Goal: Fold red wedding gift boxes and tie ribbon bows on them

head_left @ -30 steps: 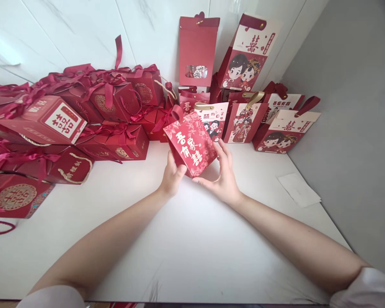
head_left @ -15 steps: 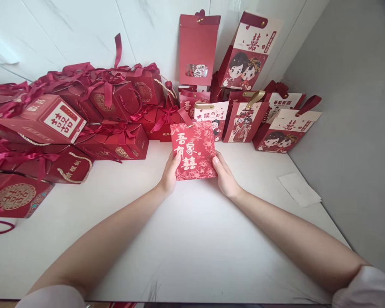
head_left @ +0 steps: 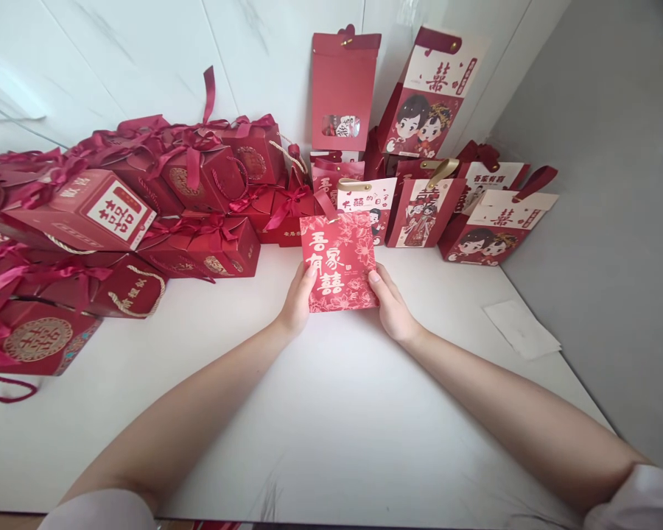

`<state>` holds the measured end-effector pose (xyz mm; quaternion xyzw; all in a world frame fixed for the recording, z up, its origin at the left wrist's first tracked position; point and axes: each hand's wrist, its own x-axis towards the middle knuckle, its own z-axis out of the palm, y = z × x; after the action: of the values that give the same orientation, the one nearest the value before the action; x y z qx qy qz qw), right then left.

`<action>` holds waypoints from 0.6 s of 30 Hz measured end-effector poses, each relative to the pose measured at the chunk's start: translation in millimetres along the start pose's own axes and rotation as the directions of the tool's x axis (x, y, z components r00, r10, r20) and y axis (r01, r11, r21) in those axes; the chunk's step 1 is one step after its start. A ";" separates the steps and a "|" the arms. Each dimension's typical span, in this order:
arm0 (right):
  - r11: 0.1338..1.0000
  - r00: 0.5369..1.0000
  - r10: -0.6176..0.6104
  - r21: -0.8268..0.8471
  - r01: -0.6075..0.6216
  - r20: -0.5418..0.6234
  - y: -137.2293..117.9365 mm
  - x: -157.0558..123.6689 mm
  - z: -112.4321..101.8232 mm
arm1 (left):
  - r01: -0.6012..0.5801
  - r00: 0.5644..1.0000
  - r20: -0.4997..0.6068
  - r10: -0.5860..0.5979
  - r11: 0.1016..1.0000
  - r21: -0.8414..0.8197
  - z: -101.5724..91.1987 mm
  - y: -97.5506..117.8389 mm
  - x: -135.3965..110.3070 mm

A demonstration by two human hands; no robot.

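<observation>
A red gift box (head_left: 342, 283) with white Chinese characters and pale flower prints is held upright in front of me, a red strap at its top. My left hand (head_left: 298, 298) grips its left side, thumb on the front face. On the opposite side my right hand (head_left: 393, 305) is closed around the edge, thumb also in front. The fingers behind the box are hidden. Just behind it stands a white-and-red gift box (head_left: 384, 193) with a beige strap, partly covered by the held one.
Red ribbon-tied boxes (head_left: 193, 180) are piled along the left. Several strap-top gift boxes (head_left: 425, 213) stand at the back right, with a tall red box (head_left: 345, 92) stacked on others. White paper (head_left: 522, 329) lies by the grey wall (head_left: 602, 221) on the white table (head_left: 331, 427).
The whole view has shifted slightly, with everything appearing a little further right and lower. Both hands keep the same hold on the red gift box.
</observation>
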<state>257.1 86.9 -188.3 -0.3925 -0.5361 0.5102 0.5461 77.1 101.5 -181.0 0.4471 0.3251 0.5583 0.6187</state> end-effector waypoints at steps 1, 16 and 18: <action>1.000 1.000 0.008 0.008 -0.008 -0.009 -0.3 0.0 0.3 | 0.004 1.000 0.002 -0.004 1.000 0.001 0.1 0.3 -0.4; 0.913 0.966 0.241 0.360 -0.193 -0.095 -3.9 8.6 1.5 | 0.611 0.782 0.243 -0.574 0.783 -0.115 -11.2 22.5 1.9; 0.912 0.960 0.258 0.354 -0.205 -0.108 -3.1 11.5 -0.5 | 0.644 0.756 0.249 -0.605 0.755 -0.122 -11.8 23.2 2.7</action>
<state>256.9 97.7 -183.2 -0.3912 -0.3461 0.6247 0.5804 57.6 105.8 -164.1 0.2997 0.3362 0.3018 0.8403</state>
